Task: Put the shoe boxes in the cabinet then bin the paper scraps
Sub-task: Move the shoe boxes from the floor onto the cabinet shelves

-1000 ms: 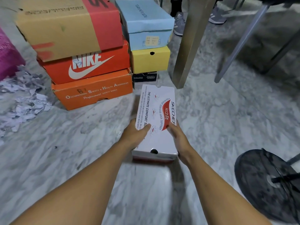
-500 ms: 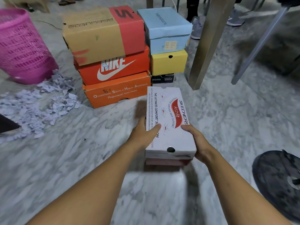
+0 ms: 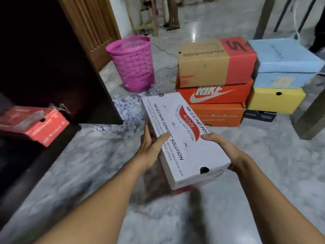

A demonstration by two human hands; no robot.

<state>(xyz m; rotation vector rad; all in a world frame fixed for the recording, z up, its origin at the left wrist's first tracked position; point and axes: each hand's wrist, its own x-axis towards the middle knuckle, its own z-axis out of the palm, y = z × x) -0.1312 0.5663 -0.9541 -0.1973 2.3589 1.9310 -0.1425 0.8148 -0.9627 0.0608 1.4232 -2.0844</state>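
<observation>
Grip on white Skechers box (image 3: 182, 138) from both long sides, seemingly clear of the floor: left hand (image 3: 151, 147) thumb over lid, right hand (image 3: 223, 148) wrapped round opposite edge. Points long axis away, angled left. Open cabinet (image 3: 52, 67) leftward, nearer left hand; holds one red box (image 3: 35, 124). Pink basket (image 3: 133, 64) contents unseen; paper scraps (image 3: 126, 110) beside it.

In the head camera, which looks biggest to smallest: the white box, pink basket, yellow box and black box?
1. White box, but it's nearest the camera, so that may be why.
2. Pink basket.
3. Yellow box.
4. Black box.
</observation>
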